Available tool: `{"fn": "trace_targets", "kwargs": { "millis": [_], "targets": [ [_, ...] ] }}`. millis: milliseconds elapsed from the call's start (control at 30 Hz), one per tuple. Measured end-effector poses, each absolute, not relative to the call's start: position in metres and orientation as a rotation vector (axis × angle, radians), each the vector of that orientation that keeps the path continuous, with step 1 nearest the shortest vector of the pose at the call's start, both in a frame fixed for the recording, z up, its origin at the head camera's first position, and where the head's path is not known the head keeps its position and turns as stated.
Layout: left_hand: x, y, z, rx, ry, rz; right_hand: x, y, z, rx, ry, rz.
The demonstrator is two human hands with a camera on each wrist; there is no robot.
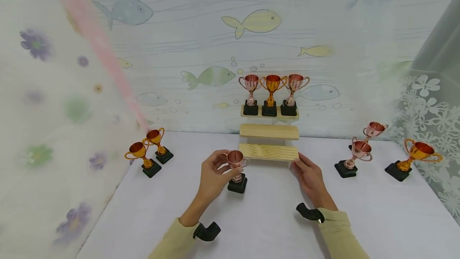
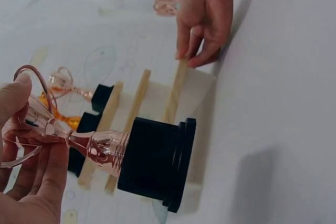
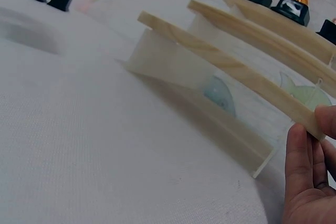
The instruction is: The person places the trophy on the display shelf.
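The left hand (image 1: 212, 177) grasps a pink trophy (image 1: 236, 171) by its cup, just left of the wooden step shelf's (image 1: 268, 152) near edge. The right hand (image 1: 310, 177) touches that step's right end with relaxed fingers. White table (image 1: 273, 219) lies open nearer.

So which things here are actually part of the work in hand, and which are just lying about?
In hand:
- rose trophy, held by the left hand
- stepped wooden stand, its lowest step touched by the right hand
- three trophies already on the top step

Lying about:
- two gold trophies at left
- three trophies at right
- fish backdrop
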State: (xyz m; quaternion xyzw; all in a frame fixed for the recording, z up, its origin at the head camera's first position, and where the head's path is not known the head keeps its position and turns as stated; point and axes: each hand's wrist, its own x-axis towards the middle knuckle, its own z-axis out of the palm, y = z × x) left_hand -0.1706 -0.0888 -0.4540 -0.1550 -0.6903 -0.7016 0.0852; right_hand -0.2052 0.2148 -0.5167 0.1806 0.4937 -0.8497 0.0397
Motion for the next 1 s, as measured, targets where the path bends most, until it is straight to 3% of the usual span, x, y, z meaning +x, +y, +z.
{"fn": "trace_targets", "kwargs": {
  "millis": [700, 1000],
  "targets": [
    [-0.197, -0.011, -0.415, -0.668, -2.004, -2.118, -0.202, 0.215, -0.517, 0.527, 1.504, -2.625],
    [-0.230, 0.010, -0.409, -0.711, -1.965, -2.090, -0.204, 0.215, -0.515, 0.566, 1.479, -2.609]
  ]
}}
